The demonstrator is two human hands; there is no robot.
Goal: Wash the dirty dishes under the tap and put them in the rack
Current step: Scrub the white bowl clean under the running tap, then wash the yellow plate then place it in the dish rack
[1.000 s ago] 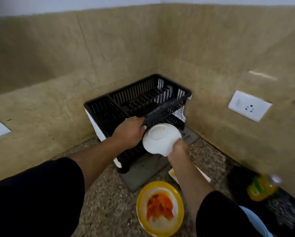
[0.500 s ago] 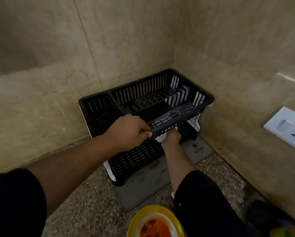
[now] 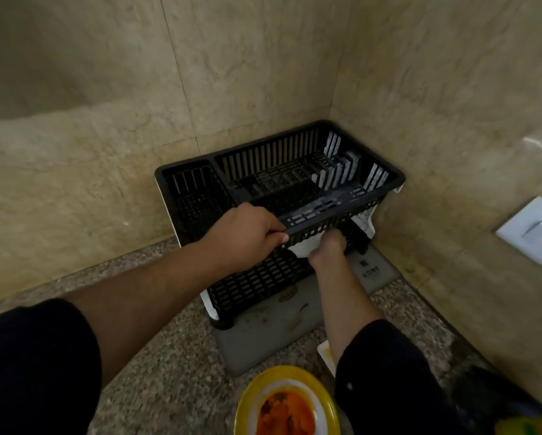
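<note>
Head view:
- Rack (image 3: 263, 158): black slotted plastic, rectangular, two tiers, set in the corner of the wall (image 3: 247, 73), which is beige marble-look tile. The upper tier has a small compartment on the left, and a large one on the right with upright dividers.
- A white tray (image 3: 366, 222) edge pokes out at the rack's right end.
- Left hand (image 3: 247, 237): fingers wrapped over the upper tier's front rim, thumb underneath. It grips firmly.
- Right hand (image 3: 327, 249): reaches in under that same rim, just right of the left hand and touching the rim. The fingers curl onto the bowl (image 3: 302, 248), with the tips hidden by the tier.
- Bowl: white and smooth, only a sliver shows. It sits on the thumb side of the right hand, between the two hands, below the upper rim and over the lower tier's grid.
- Mat (image 3: 263, 337): grey, flat, with rounded corners and stains. It lies under the rack and reads "HOME" at its right end.
- Counter (image 3: 169, 356): speckled granite.
- Plate (image 3: 282, 371): round with a yellow rim, smeared with orange sauce, near the bottom edge of the picture.
- Small white dish (image 3: 326, 353) with a yellow stain lies beside the right forearm, mostly hidden.
- White socket (image 3: 536, 230) on the right wall.
- Yellow-green bottle (image 3: 527, 428) at the bottom right corner, blurred, label unreadable.
- Both sleeves are dark.
</note>
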